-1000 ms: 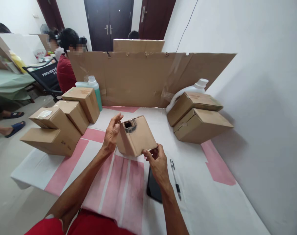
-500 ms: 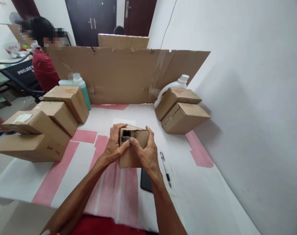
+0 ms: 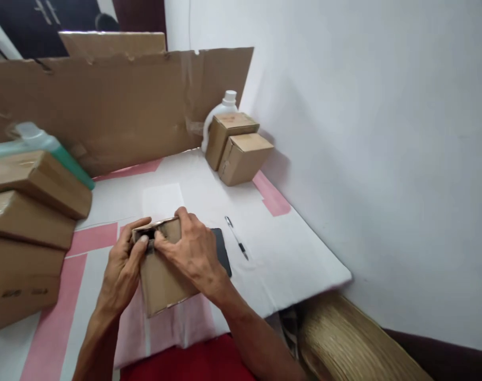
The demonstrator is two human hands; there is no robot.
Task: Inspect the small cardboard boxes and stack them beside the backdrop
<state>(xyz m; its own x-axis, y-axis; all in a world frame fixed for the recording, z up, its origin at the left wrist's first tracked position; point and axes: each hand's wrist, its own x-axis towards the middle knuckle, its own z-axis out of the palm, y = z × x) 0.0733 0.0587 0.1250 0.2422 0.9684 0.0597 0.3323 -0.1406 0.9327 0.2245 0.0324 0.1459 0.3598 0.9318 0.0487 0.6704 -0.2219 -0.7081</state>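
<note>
Between my two hands is a small brown cardboard box (image 3: 165,283), tilted above the near part of the table. An opening with dark space inside shows at its top edge. My left hand (image 3: 124,264) grips the box's left side, its thumb at the rim of the opening. My right hand (image 3: 193,254) holds the right side, with thumb and fingers pressed on the top flap. What lies inside the box is too dark to make out. A dark phone (image 3: 222,253) lies partly hidden behind my right hand, and a pen (image 3: 237,238) rests to its right.
Several cardboard boxes (image 3: 30,222) are stacked at the left, before a green bottle (image 3: 66,159). At the back right, two small boxes (image 3: 244,159) stand by a white jug (image 3: 221,108). A cardboard panel (image 3: 125,106) runs along the back; a wall (image 3: 364,159) borders the right.
The view has swung to the right. Both hands still hold the box, which is now tilted differently, and the left thumb sits at the opening's edge.
</note>
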